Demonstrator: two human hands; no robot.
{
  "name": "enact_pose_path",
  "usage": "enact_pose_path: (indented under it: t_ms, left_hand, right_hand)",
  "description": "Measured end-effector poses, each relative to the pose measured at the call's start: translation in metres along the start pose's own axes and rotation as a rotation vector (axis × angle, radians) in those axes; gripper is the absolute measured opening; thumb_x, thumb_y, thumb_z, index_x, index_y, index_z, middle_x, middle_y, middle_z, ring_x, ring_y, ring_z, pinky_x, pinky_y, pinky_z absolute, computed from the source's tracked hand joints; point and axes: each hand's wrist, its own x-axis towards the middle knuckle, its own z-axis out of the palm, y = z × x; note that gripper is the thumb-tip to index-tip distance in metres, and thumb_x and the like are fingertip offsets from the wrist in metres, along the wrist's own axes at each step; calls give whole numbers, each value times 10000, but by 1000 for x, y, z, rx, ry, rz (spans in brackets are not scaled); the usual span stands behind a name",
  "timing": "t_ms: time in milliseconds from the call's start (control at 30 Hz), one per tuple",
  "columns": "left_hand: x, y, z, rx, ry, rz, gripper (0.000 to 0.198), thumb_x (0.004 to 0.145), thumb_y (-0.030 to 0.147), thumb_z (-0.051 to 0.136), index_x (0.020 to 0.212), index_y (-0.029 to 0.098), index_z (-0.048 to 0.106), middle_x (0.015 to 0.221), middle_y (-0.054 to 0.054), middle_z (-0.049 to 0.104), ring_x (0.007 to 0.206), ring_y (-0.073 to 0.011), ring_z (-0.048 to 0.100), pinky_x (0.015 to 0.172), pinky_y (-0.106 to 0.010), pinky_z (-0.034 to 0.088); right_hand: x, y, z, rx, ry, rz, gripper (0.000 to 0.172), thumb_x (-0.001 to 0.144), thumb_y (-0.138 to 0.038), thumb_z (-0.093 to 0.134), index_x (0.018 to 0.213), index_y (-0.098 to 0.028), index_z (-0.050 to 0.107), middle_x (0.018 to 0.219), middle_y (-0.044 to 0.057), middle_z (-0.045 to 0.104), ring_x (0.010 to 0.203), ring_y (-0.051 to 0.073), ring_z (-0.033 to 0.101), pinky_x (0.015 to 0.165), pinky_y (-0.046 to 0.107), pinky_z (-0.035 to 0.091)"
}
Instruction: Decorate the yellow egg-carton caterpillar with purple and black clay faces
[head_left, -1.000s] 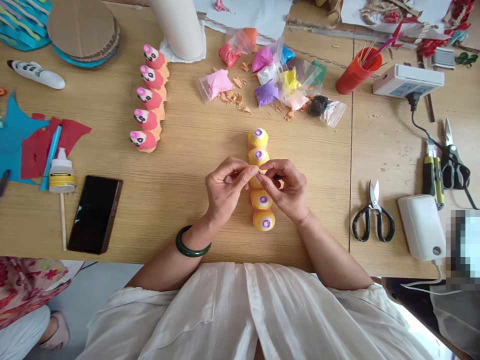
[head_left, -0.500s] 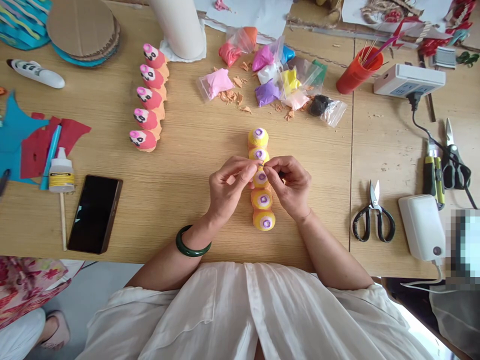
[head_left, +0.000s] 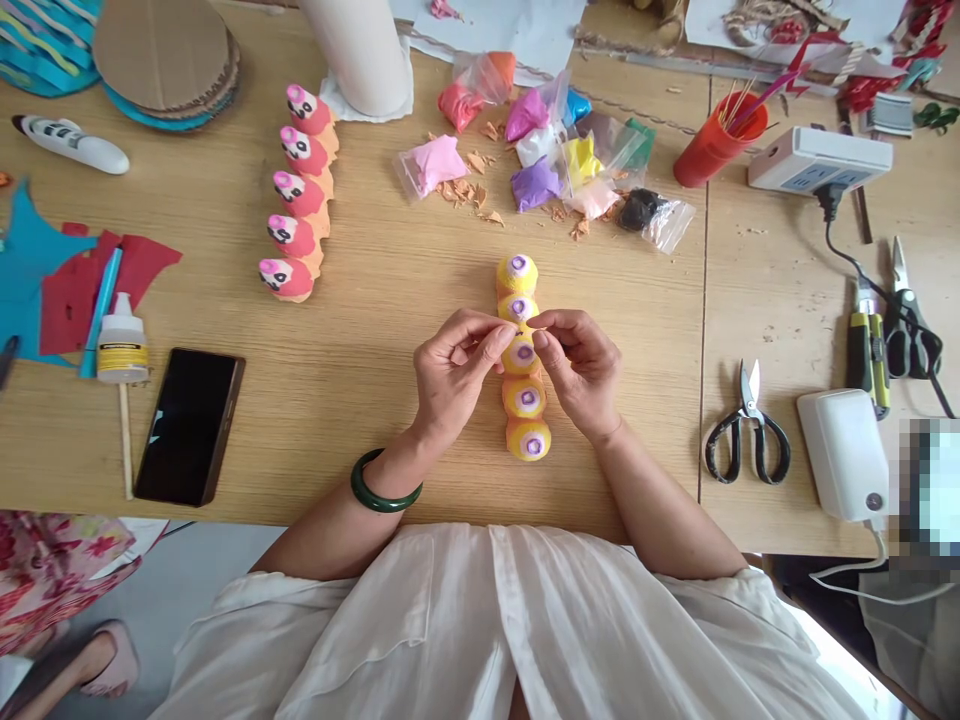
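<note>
A row of yellow domed cups (head_left: 529, 400), like an egg-carton strip, lies lengthwise in front of me. Each dome bears a white disc with a purple ring. My left hand (head_left: 457, 365), with a dark green bangle at its wrist, is closed in a pinch over the strip's upper middle. A tiny dark strand (head_left: 519, 332) shows at its fingertips, probably black clay. Right of the strip, my right hand (head_left: 581, 370) has thumb and forefinger apart near that strand. Its other fingers are curled, and their inside is hidden.
A pink-faced cup strip (head_left: 300, 195) stands at left. Bagged coloured clay (head_left: 536, 185) and orange scraps lie beyond my hands. A red cup of sticks (head_left: 720, 135), scissors (head_left: 748, 425), and a power strip (head_left: 821, 160) are at right; a phone (head_left: 191, 427) and glue bottle (head_left: 122, 345) at left.
My right thumb and forefinger have parted from the small dark strand, which stays at my left fingertips. My left hand has shifted slightly left.
</note>
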Motion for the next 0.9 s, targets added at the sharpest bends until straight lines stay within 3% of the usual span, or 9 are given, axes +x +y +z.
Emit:
enact_pose_path:
  t_ms: [167, 400, 700, 900]
  left_hand:
    - [0, 0, -1, -8, 7, -3, 205, 928, 401, 845, 849, 214, 813, 807, 12, 718, 635, -73, 616, 562, -173, 513]
    - [0, -1, -1, 15, 21, -10, 185, 930, 412, 839, 873, 235, 847, 828, 2, 739, 650, -80, 608, 554, -183, 494]
    - [-1, 0, -1, -9, -29, -123, 317, 999, 522, 737, 913, 244, 862, 731, 5, 609, 643, -98, 566, 585, -213, 522]
    - [0, -2, -1, -46, -23, -96, 181, 916, 432, 848, 911, 252, 862, 909, -19, 761, 694, -98, 633, 513, -188, 482]
  right_hand:
    - [0, -2, 0, 92, -4, 55, 268, 1007, -487, 721, 1008, -219, 716, 720, -40, 623, 563, 73, 436, 530, 260, 324]
    - [4, -6, 3, 148, -111, 194, 439, 887, -629, 807, 921, -200, 721, 687, -34, 632, 564, 78, 484, 519, 242, 383]
    - [4, -2, 2, 87, -43, 124, 408, 907, -609, 796, 888, -207, 734, 771, 0, 715, 639, 98, 578, 591, 247, 470]
    - [3, -1, 2, 14, -76, 52, 388, 932, -584, 776, 883, -201, 729, 700, -11, 696, 570, 93, 546, 515, 236, 413]
